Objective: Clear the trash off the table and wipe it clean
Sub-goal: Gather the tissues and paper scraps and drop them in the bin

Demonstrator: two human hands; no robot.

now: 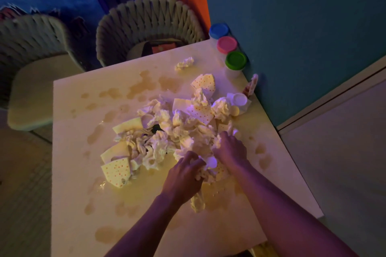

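Paper from the pile (177, 131) is gripped by both hands, left (183, 173) and right (229, 152) (2 fistfuls); nearby scraps should be scooped inward.

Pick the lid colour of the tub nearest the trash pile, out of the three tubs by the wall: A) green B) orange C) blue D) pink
A: the green-lidded tub stands closest to the trash pile, with the pink-lidded tub and the blue-lidded tub farther back along the table.
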